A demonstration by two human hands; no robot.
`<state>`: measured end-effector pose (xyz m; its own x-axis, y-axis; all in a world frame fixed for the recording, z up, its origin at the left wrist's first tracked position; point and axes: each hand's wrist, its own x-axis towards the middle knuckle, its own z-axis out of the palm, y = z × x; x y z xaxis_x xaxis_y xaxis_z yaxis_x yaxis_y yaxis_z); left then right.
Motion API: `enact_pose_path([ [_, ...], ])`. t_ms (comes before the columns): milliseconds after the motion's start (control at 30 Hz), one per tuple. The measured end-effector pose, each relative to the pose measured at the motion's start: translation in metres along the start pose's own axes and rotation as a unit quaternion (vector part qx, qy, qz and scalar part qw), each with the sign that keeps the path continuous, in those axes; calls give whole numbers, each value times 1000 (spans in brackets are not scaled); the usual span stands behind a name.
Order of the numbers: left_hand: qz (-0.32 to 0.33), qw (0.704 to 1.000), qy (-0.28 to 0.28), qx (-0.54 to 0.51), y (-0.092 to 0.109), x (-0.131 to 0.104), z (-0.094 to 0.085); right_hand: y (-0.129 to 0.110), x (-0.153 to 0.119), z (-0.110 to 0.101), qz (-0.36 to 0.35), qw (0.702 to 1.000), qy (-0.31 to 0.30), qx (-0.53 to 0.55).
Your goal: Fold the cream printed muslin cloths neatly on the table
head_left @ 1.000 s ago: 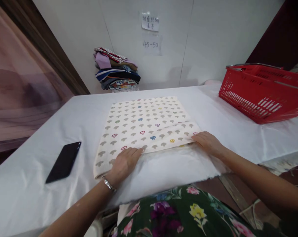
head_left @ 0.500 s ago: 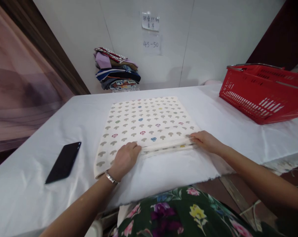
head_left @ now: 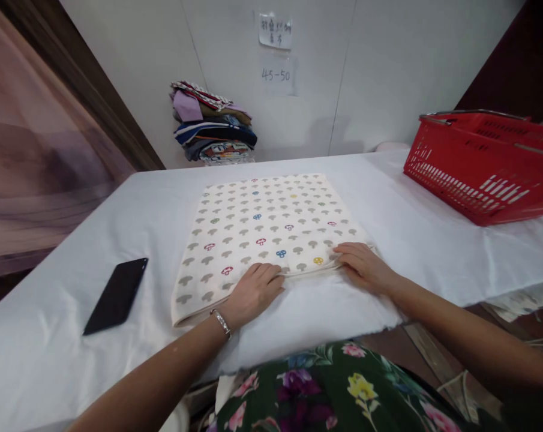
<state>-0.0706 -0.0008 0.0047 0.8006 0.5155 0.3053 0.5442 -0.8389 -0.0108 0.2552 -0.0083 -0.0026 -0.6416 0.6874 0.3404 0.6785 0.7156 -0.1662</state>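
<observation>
A cream cloth (head_left: 271,210) printed with grey and a few coloured mushrooms lies folded in layers, roughly rectangular, on the white-covered table. Both my hands are at its near edge. My left hand (head_left: 255,293) has its fingers together over the edge left of the middle, thumb low by the rim. Near the right corner, my right hand (head_left: 365,267) holds the edge with its fingers on top; its thumb is partly hidden. The near edges of the layers lie almost together, with a slight gap at the front left corner.
A black phone (head_left: 116,297) lies left of the cloth. At the back stands a pile of folded fabrics (head_left: 215,123). A red basket (head_left: 482,168) sits at the right. Paper notes (head_left: 275,31) hang on the wall. The white table cover (head_left: 158,210) reaches the near edge.
My left hand has slid right along the near edge, and my right hand has shifted slightly left. The raised front edge has come down flatter, showing more printed mushrooms near it.
</observation>
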Motion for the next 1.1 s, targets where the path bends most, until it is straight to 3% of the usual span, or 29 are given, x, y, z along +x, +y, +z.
enact_pose_path([
  [333,-79,989,85,-88,2,4,-1,-9,10,7,-32,999,24,-9],
  [633,-36,998,51,-25,4,2,1,-16,7,2,-31,997,37,-56],
  [900,-98,985,102,-94,2,5,-1,-15,13,1,0,999,47,-6],
  [1100,-113,986,82,-96,1,7,-1,-21,17,5,-19,999,39,-24],
])
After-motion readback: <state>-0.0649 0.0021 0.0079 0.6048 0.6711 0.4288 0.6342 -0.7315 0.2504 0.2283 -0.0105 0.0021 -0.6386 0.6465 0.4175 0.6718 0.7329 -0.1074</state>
